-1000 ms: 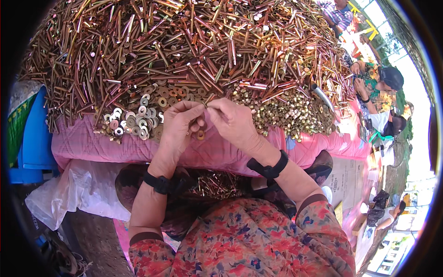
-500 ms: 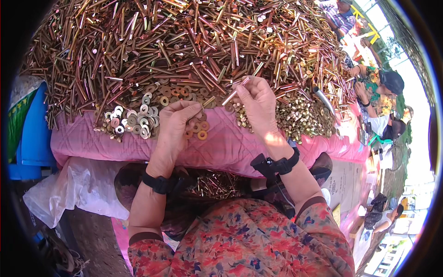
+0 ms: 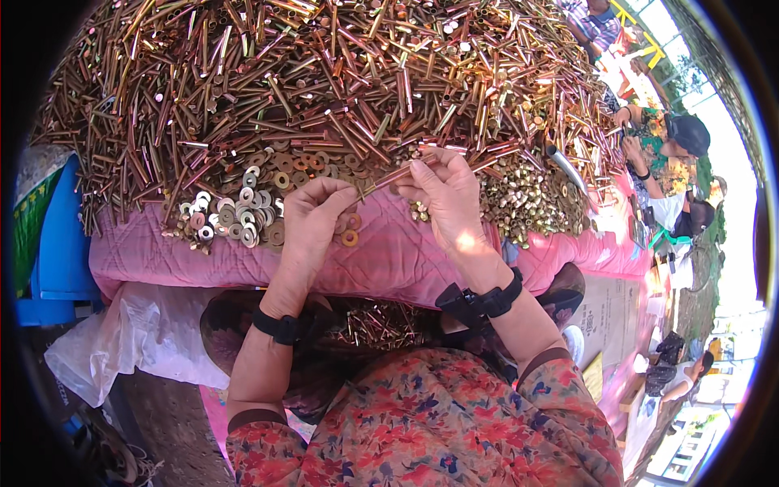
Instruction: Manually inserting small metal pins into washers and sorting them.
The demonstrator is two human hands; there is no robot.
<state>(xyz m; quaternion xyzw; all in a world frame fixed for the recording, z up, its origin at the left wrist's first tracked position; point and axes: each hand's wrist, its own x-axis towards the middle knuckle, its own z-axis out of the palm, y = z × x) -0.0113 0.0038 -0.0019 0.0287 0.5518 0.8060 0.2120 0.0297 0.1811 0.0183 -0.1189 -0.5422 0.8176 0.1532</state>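
Observation:
Over the front of the pink quilted cloth (image 3: 365, 252), my two hands meet at one slim metal piece. My left hand (image 3: 310, 217) is closed, its thumb and fingertip pinching the end of a thin brass-coloured bolt (image 3: 367, 196). Opposite it, my right hand (image 3: 450, 199) pinches a coppery metal tube (image 3: 391, 179) that slants down toward the left fingertips. Bolt and tube line up end to end; whether one is inside the other is too small to tell. Flat washers (image 3: 253, 213) lie beside my left hand, and small brassy nuts (image 3: 531, 199) to the right of my right hand.
A large heap of metal tubes (image 3: 284, 89) covers the far side. A thicker silvery tube (image 3: 566, 166) lies by the nuts. More metal pieces (image 3: 377, 325) sit below the cloth's edge. A blue container (image 3: 61, 231) stands at left; other people (image 3: 673, 162) sit at right.
My left hand has shifted slightly down with the bolt. My right hand has lowered, and its tube now points at the left fingertips, where before there was a gap.

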